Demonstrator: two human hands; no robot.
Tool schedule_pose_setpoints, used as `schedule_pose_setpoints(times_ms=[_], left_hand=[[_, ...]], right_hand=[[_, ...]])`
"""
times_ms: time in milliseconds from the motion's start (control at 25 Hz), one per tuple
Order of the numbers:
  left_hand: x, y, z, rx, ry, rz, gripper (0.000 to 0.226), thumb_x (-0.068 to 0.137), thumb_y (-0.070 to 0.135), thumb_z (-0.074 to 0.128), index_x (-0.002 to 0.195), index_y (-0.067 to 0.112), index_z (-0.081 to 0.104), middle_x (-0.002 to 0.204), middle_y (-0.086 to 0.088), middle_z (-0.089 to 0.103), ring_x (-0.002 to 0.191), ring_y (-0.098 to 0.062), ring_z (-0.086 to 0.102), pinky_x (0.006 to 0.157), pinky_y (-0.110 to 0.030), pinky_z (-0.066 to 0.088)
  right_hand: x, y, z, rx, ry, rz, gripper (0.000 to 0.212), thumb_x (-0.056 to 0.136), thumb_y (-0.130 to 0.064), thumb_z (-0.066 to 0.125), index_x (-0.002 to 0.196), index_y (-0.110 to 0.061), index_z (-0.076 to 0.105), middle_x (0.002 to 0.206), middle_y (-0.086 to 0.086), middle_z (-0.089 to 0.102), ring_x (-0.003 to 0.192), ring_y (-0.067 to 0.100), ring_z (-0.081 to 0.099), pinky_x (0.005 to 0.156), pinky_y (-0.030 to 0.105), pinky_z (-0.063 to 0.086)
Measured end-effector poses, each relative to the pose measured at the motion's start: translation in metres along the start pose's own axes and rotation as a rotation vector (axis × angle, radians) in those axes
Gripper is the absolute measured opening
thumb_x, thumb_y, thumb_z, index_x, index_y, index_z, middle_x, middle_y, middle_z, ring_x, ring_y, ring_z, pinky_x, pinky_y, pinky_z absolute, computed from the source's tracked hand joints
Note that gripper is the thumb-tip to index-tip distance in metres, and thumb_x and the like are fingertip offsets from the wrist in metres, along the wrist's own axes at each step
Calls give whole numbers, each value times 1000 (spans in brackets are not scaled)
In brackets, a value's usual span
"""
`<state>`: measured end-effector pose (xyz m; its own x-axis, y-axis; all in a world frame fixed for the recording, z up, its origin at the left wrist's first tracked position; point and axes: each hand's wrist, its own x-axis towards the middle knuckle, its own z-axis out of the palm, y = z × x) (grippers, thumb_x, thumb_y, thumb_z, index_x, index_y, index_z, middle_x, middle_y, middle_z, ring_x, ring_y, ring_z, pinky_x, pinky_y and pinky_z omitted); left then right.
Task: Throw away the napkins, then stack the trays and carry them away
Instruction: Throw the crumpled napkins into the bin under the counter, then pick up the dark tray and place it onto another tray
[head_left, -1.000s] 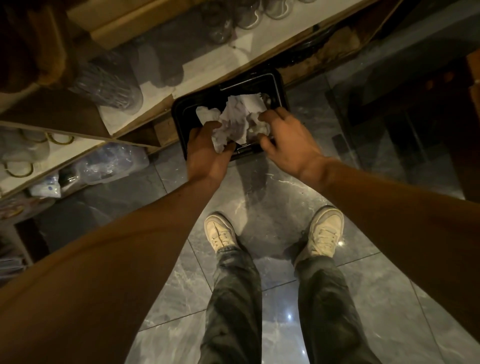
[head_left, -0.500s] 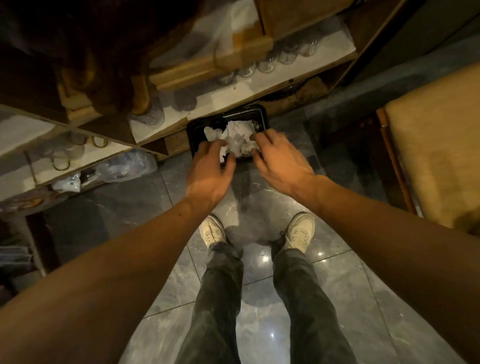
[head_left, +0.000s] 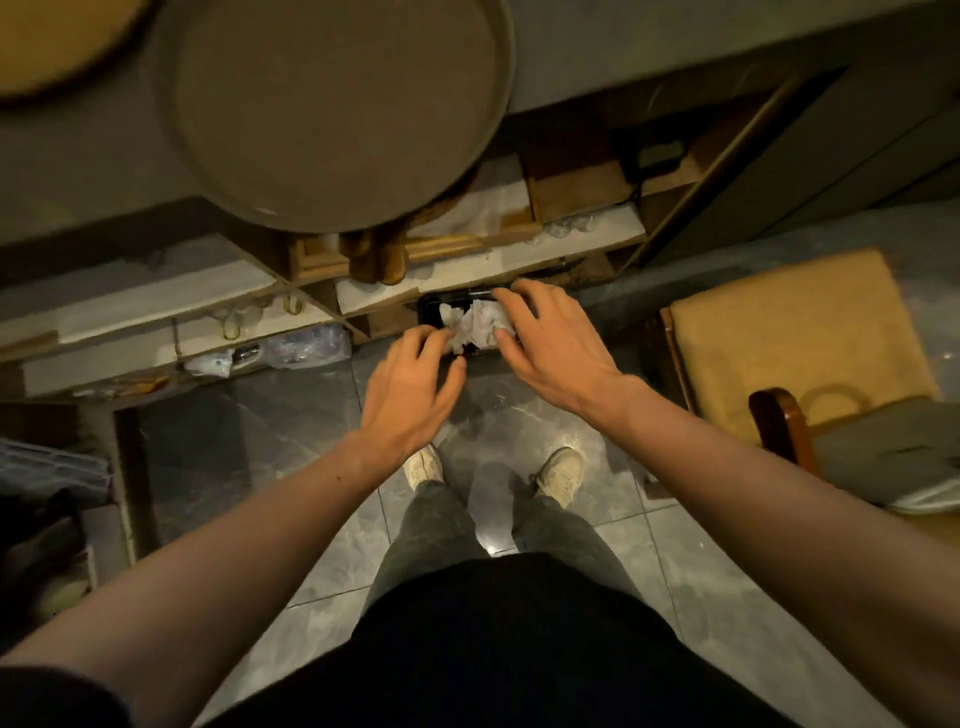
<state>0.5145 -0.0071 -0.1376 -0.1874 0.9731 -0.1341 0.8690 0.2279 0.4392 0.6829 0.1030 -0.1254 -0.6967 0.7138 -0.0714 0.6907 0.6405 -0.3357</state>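
1. The crumpled white napkins (head_left: 475, 326) lie in a small black bin (head_left: 434, 307) on the floor, tucked at the foot of the shelving (head_left: 363, 291) — so the first part of the task looks finished or very nearly so.
2. Both hands are above the bin with fingers spread, clamped on nothing. The left hand (head_left: 410, 384) hangs over the bin's near edge; the right hand (head_left: 550, 343) reaches across its right side, fingertips lying over the paper in the picture. Whether they touch it I cannot tell.
3. One round tray (head_left: 332, 109) sits on the bench (head_left: 675, 47) overhead, its rim jutting past the bench edge. Part of a second round tray (head_left: 47, 41) shows at the top left corner, beside the first — not on it.
4. Judged from this, stacking has not begun and carrying is wholly left to do.
5. A cushioned chair (head_left: 789, 338) stands at the right, near the route away, and may need avoiding.
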Motion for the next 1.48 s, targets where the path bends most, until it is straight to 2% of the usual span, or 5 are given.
schedule_pose_setpoints(times_ms=[200, 440, 720, 1240, 1480], left_hand=[[-8, 5, -73, 7, 85, 54, 49, 97, 42, 42, 138, 15, 48, 138, -8, 49, 127, -26, 47, 99, -42, 44], [6, -23, -139, -3, 252, 150, 49, 98, 40, 44, 137, 11, 48, 137, -13, 50, 126, -28, 47, 99, -42, 44], [43, -68, -192, 74, 302, 140, 52, 95, 43, 42, 137, 13, 49, 136, -15, 51, 125, -32, 48, 98, -47, 45], [128, -75, -208, 223, 273, -146, 55, 96, 48, 40, 141, 16, 43, 141, -17, 46, 129, -35, 44, 100, -49, 43], [150, -79, -199, 269, 227, -268, 56, 96, 48, 42, 143, 17, 39, 145, -20, 41, 132, -39, 40, 103, -52, 39]], right_hand=[[11, -41, -64, -118, 47, -76, 53, 97, -43, 37, 139, -12, 42, 135, 20, 48, 120, 36, 48, 98, 47, 41], [37, -89, -97, -115, 164, -26, 54, 96, -44, 42, 139, -11, 42, 136, 20, 47, 123, 35, 46, 100, 46, 41], [92, -121, -110, -95, 259, 51, 55, 96, -45, 45, 140, -14, 40, 137, 18, 44, 125, 33, 44, 100, 44, 42], [183, -50, -129, 128, 166, 141, 59, 95, -43, 50, 146, -19, 31, 143, 17, 35, 131, 35, 36, 106, 48, 39], [207, -17, -125, 103, 120, 225, 61, 93, -42, 52, 145, -19, 30, 145, 19, 33, 135, 37, 31, 108, 50, 35]])
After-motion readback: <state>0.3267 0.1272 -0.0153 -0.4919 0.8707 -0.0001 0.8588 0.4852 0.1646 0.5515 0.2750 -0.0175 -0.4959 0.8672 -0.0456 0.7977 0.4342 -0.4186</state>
